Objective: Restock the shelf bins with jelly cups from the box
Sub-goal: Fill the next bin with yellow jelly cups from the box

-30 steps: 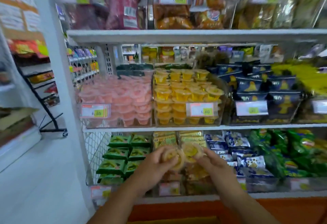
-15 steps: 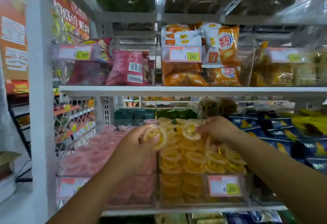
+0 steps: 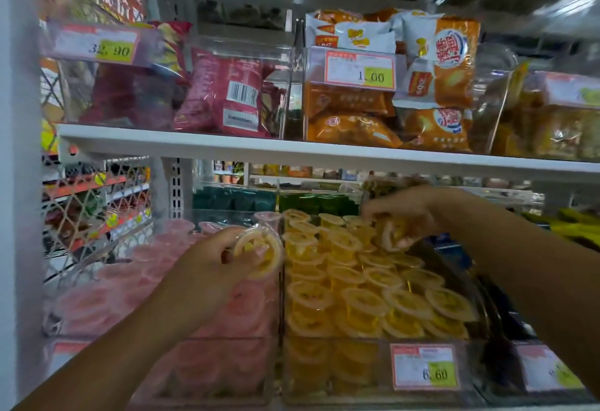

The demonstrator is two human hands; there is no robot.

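A clear bin (image 3: 367, 375) on the middle shelf is heaped with yellow jelly cups (image 3: 363, 280). My left hand (image 3: 214, 264) grips one yellow jelly cup (image 3: 259, 251) just left of that bin, over the edge of the pink cup bin (image 3: 107, 300). My right hand (image 3: 412, 212) reaches over the back right of the yellow heap and holds another yellow cup (image 3: 394, 232) against the pile. The box is out of view.
The white shelf board (image 3: 292, 147) hangs close above my hands and carries bins of red and orange snack packs (image 3: 435, 86). A white upright post (image 3: 19, 183) stands at the left. Dark blue packs fill the bin to the right.
Both hands went up from the lower shelf level to the jelly bins. My right hand has moved further back and right over the yellow heap, and my left hand has stayed near the bin divider.
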